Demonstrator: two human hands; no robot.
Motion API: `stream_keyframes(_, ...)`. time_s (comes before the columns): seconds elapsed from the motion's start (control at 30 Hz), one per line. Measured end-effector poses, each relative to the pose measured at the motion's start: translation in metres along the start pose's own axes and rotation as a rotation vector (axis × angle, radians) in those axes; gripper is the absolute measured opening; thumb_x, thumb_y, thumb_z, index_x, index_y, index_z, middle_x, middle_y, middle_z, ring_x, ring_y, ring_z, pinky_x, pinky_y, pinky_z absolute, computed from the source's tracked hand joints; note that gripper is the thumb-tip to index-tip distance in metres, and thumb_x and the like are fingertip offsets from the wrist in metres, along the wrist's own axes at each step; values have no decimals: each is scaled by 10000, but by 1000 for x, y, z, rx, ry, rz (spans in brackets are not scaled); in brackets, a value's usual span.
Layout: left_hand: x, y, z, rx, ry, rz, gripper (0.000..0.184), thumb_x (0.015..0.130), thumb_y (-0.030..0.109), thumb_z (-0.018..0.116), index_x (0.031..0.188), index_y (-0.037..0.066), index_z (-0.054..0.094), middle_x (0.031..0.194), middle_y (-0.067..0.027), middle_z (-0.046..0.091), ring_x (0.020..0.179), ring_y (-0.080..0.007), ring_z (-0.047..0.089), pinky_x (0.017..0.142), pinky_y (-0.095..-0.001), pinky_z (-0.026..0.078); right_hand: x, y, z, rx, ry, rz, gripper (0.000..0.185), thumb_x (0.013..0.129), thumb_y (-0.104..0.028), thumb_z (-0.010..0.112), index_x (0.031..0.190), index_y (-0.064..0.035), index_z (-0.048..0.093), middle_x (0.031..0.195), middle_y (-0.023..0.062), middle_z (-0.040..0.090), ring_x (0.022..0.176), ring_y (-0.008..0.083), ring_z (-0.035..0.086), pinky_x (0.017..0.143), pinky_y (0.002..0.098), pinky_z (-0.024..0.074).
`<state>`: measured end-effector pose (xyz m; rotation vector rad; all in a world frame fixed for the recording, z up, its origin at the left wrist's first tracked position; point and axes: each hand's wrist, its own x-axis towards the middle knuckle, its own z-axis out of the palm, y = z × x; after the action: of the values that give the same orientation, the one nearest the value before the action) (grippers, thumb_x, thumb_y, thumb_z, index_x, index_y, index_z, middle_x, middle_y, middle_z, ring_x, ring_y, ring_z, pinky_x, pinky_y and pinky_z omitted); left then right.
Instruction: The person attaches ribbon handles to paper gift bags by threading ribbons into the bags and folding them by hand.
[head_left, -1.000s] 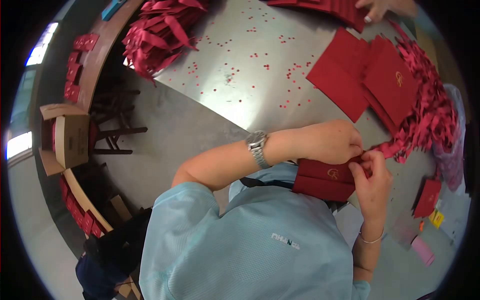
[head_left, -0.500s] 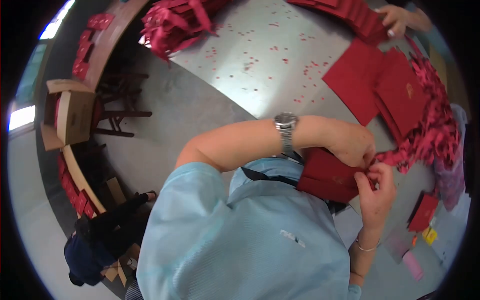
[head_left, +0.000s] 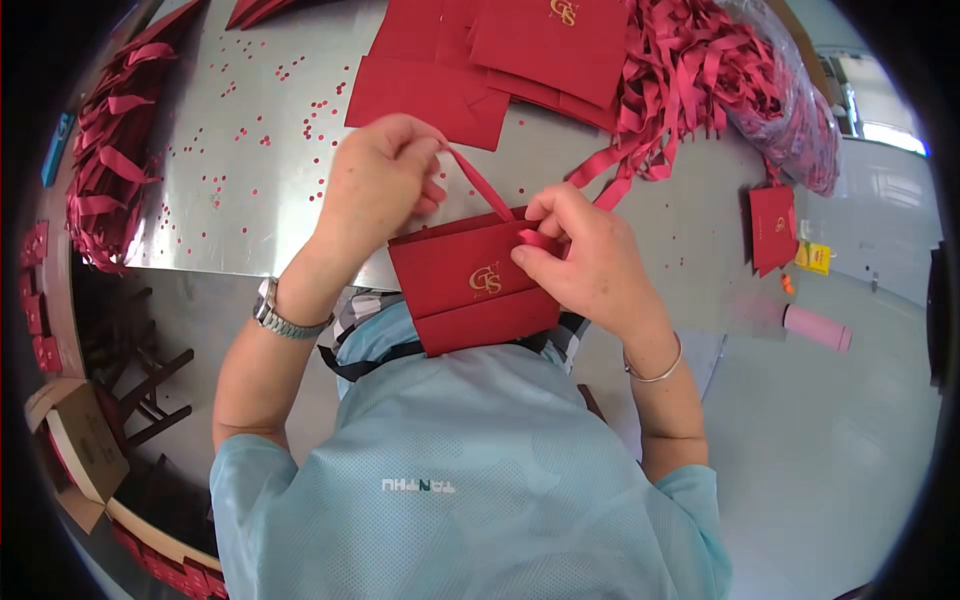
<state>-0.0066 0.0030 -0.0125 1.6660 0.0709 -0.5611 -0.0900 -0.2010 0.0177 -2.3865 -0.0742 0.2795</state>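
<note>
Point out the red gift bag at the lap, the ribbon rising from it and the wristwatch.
Red gift bag (head_left: pixel 440 272): head view, left part of its front panel.
Ribbon (head_left: pixel 483 187): head view, middle of its raised stretch.
Wristwatch (head_left: pixel 295 329): head view, metal band.

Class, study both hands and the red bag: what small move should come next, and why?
Probably the left hand should draw the ribbon slightly further while the right hand steadies the bag: the ribbon slants from the left fingers to the bag's top edge, and a short ribbon piece shows at the right fingertips.
</note>
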Motion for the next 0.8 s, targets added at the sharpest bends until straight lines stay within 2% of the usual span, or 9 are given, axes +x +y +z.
stream_keyframes(0.1,2,-3,-7,-42,75,48,174,959,96,536,1030,-20,645,797,-65,631,624,-116,636,544,-245,522,-1,4,2,-27,20,-5,304,755,-142,733,980,-61,546,770,88,674,679,297,651,585,389,487)
stream_keyframes(0.2,-16,-5,-5,163,272,340,167,941,95,575,1046,-8,654,803,-72,632,627,-128,578,562,-280,475,-4,10,4,-21,60,-14,295,758,-126,726,980,-60,542,781,92,676,693,300,659,594,395,494)
stream_keyframes(0.3,-40,-7,-6,530,-64,594,136,821,88,688,931,8,681,816,-130,618,784,-292,602,705,-369,499,-5,12,7,-22,72,-16,285,762,-117,720,978,-60,543,775,93,676,709,302,666,603,401,499)
stream_keyframes(0.37,-46,-12,1,704,-94,677,152,778,88,712,911,21,679,842,-116,622,847,-317,595,735,-397,501,-5,13,8,-3,85,-35,296,766,-140,731,983,-67,543,780,95,676,722,297,673,594,393,500)
stream_keyframes(0.63,-70,1,13,715,-73,817,184,682,51,749,847,42,667,880,-80,594,796,-288,558,694,-381,492,-2,-13,-32,-161,219,-239,113,794,-149,695,775,-68,618,688,80,594,616,290,589,546,393,456)
stream_keyframes(0.7,-75,3,16,715,-77,878,235,649,-5,771,858,23,668,886,-88,610,800,-276,560,659,-371,487,14,-20,-26,-150,201,-492,51,786,-120,634,772,-74,618,700,94,596,694,298,603,603,420,467)
stream_keyframes(0.73,-77,3,18,751,-63,901,243,639,-11,771,854,24,664,891,-88,612,794,-275,562,645,-367,482,18,-21,-27,-145,-15,-453,74,748,-111,602,790,-62,638,744,104,627,790,303,622,667,432,482)
stream_keyframes(0.77,-79,3,20,755,-72,908,243,639,-11,771,854,24,664,891,-88,612,794,-275,562,645,-367,482,23,-23,-28,-143,-3,-449,74,748,-111,602,790,-62,638,744,104,627,790,303,622,667,432,482)
stream_keyframes(0.8,-81,2,22,752,-49,937,243,635,-10,773,849,23,662,887,-87,612,786,-275,560,639,-365,479,29,-25,-30,-98,-229,-361,108,731,-125,609,797,-50,650,752,113,640,787,311,630,667,436,488)
